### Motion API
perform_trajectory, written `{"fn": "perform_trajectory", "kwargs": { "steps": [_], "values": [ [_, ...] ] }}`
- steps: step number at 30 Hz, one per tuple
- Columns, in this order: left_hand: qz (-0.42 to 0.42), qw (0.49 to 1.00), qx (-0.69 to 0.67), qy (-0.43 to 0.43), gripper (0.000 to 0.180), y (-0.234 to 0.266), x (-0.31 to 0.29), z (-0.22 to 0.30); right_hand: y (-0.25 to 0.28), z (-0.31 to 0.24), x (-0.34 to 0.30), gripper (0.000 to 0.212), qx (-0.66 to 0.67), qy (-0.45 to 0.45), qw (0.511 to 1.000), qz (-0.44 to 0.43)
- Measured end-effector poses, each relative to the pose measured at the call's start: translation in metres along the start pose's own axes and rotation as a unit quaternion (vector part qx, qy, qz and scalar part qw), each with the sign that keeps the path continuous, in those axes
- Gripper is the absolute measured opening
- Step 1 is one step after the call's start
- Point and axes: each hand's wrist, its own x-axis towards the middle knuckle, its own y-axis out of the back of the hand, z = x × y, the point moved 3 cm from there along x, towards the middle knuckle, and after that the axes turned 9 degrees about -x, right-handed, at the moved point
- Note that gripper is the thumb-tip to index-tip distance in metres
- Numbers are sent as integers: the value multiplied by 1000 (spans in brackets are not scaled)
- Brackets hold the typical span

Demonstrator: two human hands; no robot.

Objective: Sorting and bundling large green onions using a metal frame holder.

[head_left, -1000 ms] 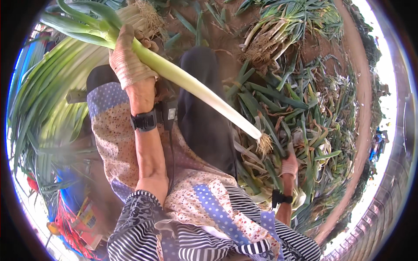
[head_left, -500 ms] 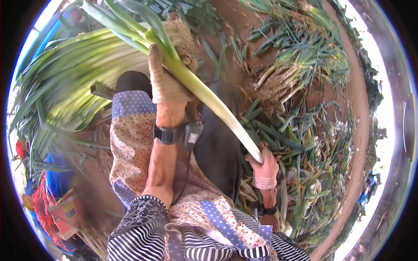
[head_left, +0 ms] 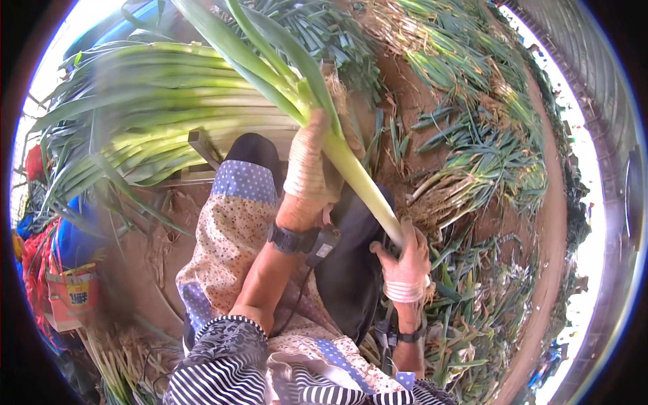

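Looking down, my left hand [head_left: 307,169] was wrapped tight around the middle of a leek [head_left: 358,185], its long axis slanting from green leaves at upper left to the white root end at lower right, where my nearer right hand [head_left: 405,260] closed its fingers around the tip. It hung above my apron [head_left: 229,236], over bare earth [head_left: 418,88] strewn with leek piles [head_left: 486,162], stacked leeks [head_left: 155,121] on my left.

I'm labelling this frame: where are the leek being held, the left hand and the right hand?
leek [head_left: 358,179], head view, on the pale stalk between the hands.
left hand [head_left: 307,169], head view, on the gloved back.
right hand [head_left: 405,260], head view, on the gloved knuckles.
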Motion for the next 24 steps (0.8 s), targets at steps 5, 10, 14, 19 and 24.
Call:
{"fn": "perform_trajectory", "kwargs": {
  "steps": [5, 10, 14, 19, 24],
  "values": [
    [9, 998, -17, 60, 50, -5, -9, -8, -16, -35, 57, 60, 80, 54, 995, 26],
    [16, 999, 30, 29, 48, 4, -6, 12, -18, -30, 29, 44, 144, -134, 954, -225],
    [2, 999, -3, -50, 46, 3, 10, 44, -15, 37, -40, 38, -33, -195, 959, -201],
    [-16, 991, 63, -115, 42, 1, 4, 93, 0, 20, -32, 47, 95, -234, 939, -235],
    [56, 985, 88, -136, 37, -40, 5, 124, 16, -14, 6, 54, 209, -138, 922, -295]
  ]
}}
